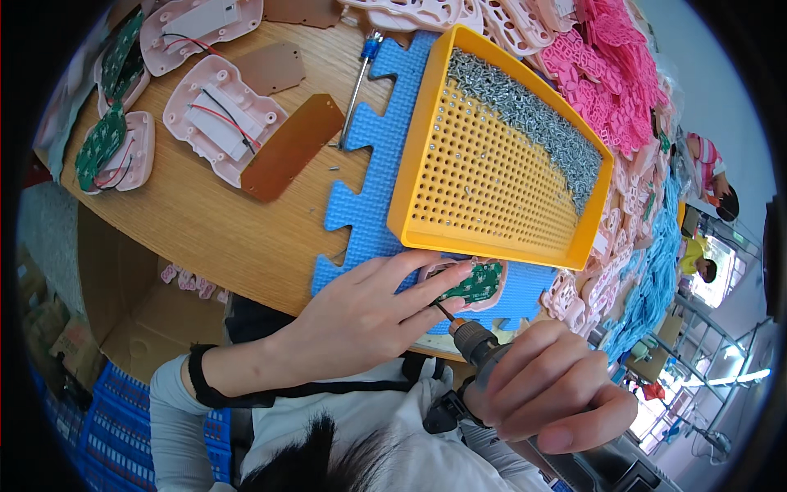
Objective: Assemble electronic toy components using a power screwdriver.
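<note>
On the blue foam mat (361, 213) lies a pink plastic shell (494, 302) with a green circuit board (479, 284) inside. My left hand (361, 307) reaches over its left side, fingers extended and pressing it, partly hiding shell and board. My right hand (549, 385) is wrapped round a dark electric screwdriver (484, 348). Its thin bit points at the shell's near edge, beside my left fingertips; whether it sits on a screw is too small to tell. Just beyond stands a yellow tray (402, 193), its perforated floor partly heaped with small silver screws (533, 115).
Open pink shells (184, 90) with wires, brown boards (295, 148) and a screwdriver with a blue handle (370, 49) lie on the wooden table (205, 238). Pink (607, 74) and blue (652, 271) plastic parts are piled at right. A cardboard box (152, 312) stands below left.
</note>
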`<state>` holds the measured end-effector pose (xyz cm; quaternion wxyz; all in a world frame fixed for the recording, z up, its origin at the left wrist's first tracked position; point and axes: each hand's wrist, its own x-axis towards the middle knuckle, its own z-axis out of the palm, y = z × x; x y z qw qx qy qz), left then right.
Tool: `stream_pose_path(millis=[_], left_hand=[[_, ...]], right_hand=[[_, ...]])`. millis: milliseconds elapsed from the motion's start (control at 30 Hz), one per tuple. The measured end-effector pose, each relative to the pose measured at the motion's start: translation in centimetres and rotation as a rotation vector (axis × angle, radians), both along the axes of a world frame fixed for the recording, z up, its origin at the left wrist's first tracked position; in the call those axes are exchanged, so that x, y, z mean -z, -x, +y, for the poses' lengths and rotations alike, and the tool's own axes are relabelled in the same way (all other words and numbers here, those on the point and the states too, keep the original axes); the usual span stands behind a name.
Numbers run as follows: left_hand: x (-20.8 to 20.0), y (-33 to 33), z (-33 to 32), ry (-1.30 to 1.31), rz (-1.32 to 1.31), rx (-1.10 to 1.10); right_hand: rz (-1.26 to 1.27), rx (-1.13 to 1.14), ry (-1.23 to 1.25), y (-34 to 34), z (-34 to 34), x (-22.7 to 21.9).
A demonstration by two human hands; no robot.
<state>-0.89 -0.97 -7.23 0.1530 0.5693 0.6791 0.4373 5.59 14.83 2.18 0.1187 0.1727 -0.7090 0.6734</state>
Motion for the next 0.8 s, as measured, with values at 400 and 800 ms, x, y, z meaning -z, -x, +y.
stream_pose_path(millis=[400,800], left_hand=[[-0.1,0.2,-0.1,-0.038,0.024,0.062],[-0.4,0.0,0.1,0.022,0.048,0.023]], right_hand=[[0.151,0.326,0.003,-0.8,-1.9,0.8],[0.260,0.344,0.080,-1.9,-0.5,-0.4]])
